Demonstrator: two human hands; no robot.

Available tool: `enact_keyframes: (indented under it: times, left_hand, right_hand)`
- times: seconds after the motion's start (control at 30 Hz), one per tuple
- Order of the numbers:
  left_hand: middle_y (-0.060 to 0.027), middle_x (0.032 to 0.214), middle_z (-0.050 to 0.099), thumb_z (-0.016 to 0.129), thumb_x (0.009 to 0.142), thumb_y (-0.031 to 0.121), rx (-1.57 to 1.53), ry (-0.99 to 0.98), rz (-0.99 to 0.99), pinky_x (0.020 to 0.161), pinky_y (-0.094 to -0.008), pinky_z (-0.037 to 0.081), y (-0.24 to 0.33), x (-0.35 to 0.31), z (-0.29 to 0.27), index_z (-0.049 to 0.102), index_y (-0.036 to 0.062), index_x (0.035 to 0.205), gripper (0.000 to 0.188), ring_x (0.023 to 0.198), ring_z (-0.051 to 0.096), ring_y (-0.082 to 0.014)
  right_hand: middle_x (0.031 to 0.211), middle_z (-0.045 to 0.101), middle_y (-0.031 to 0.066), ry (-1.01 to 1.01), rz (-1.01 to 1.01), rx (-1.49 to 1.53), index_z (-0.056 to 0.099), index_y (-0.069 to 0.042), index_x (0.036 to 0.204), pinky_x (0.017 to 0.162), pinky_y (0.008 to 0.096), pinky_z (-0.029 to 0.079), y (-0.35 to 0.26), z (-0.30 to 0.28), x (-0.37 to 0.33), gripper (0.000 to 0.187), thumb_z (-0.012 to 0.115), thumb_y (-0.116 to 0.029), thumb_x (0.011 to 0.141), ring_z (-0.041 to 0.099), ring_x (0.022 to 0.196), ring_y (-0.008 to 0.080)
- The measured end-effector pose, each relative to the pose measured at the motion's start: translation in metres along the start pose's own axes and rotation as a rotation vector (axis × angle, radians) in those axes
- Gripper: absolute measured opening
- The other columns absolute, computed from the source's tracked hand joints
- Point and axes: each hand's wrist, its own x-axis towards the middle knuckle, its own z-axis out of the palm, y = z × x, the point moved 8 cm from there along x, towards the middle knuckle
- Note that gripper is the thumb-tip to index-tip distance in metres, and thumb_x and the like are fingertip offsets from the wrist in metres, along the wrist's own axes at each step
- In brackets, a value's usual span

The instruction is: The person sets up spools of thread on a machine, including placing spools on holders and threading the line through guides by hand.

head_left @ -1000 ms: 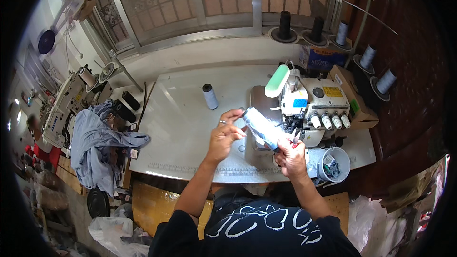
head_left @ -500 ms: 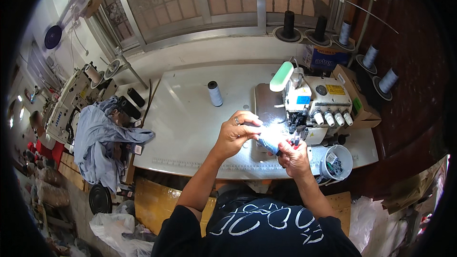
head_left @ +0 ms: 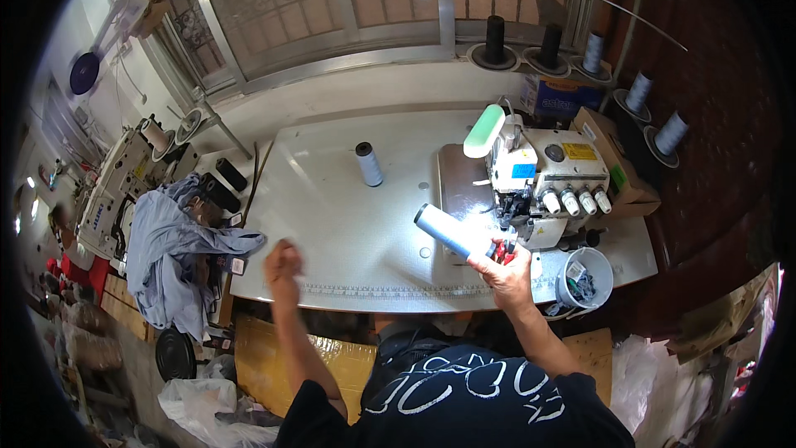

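Observation:
My right hand [head_left: 507, 279] grips a light blue thread spool [head_left: 452, 232], tilted up toward the left with its dark end away from the palm. The same hand also holds a small tool with red handles [head_left: 503, 250], partly hidden by the fingers. At the left, over the table's front edge, my left hand [head_left: 283, 261] is blurred by motion, its fingers curled in; whatever they pinch is too small to see. A second light blue spool [head_left: 370, 165] stands upright on the white table [head_left: 323, 224]. Just beyond my right hand is an overlock sewing machine [head_left: 551, 170], its lamp shining brightly.
A bucket of scraps [head_left: 585, 279] is right of my right hand. Grey-blue cloth [head_left: 178, 241] lies heaped at the left, near another sewing machine [head_left: 112, 195] and black spools [head_left: 231, 174]. Several thread cones stand on holders at the back right, beside a cardboard box [head_left: 618, 158].
My left hand has left the spool and swung left, away from my right hand. The spool in my right hand now shows along its length. The view has shifted slightly.

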Motion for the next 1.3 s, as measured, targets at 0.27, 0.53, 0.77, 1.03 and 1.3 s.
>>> enact_keyframes:
  times: [0.27, 0.53, 0.77, 1.03, 1.3]
  left_hand:
    - [-0.0220, 0.113, 0.050, 0.059, 0.077, 0.012, 1.742, 0.785, -0.206, 0.088, -0.0442, 0.036, 0.074, -0.083, -0.132, 0.052, 0.0031, 0.112, 0.036, 0.110, 0.044, -0.0365]
    - [-0.0138, 0.113, 0.049, 0.074, 0.063, 0.027, 0.398, -0.278, 0.414, 0.092, -0.0416, 0.034, 0.082, -0.046, 0.118, 0.054, 0.0052, 0.104, 0.050, 0.111, 0.042, -0.0309]
    - [-0.0062, 0.094, 0.056, 0.069, 0.065, 0.003, 0.117, -0.356, 0.480, 0.080, -0.0333, 0.043, 0.065, -0.043, 0.174, 0.060, 0.0058, 0.083, 0.020, 0.102, 0.047, -0.0257]
    - [-0.0099, 0.092, 0.050, 0.055, 0.079, 0.013, 0.234, -0.310, 0.464, 0.079, -0.0351, 0.038, 0.059, -0.043, 0.170, 0.047, 0.0044, 0.075, 0.012, 0.092, 0.047, -0.0245]
    - [-0.0147, 0.104, 0.046, 0.055, 0.082, 0.015, 0.107, 0.144, -0.017, 0.090, -0.0339, 0.033, -0.006, -0.032, 0.036, 0.047, -0.0006, 0.094, 0.021, 0.103, 0.043, -0.0238]
  right_hand:
    - [0.070, 0.049, -0.0021, -0.148, -0.252, -0.427, 0.057, 0.003, 0.097, 0.047, 0.0169, 0.032, -0.008, 0.019, -0.009, 0.038, 0.075, -0.003, 0.064, 0.034, 0.055, 0.0018]
    - [0.070, 0.049, 0.0036, -0.152, -0.623, -0.628, 0.056, 0.002, 0.100, 0.049, 0.0198, 0.037, -0.041, 0.039, -0.029, 0.045, 0.077, -0.005, 0.061, 0.041, 0.052, 0.0080]
    - [0.085, 0.055, 0.0118, -0.147, -0.601, -0.553, 0.044, 0.001, 0.116, 0.054, 0.0230, 0.043, -0.047, 0.032, -0.031, 0.062, 0.075, -0.003, 0.062, 0.053, 0.065, 0.0108]
    - [0.097, 0.047, 0.0095, -0.109, -0.634, -0.575, 0.023, -0.001, 0.124, 0.050, 0.0119, 0.032, -0.038, 0.033, -0.025, 0.083, 0.076, -0.001, 0.061, 0.038, 0.055, 0.0001]
    - [0.100, 0.050, 0.0175, -0.085, -0.508, -0.429, 0.022, 0.002, 0.120, 0.072, 0.0249, 0.044, -0.031, 0.023, -0.018, 0.079, 0.075, -0.001, 0.062, 0.054, 0.084, 0.0177]
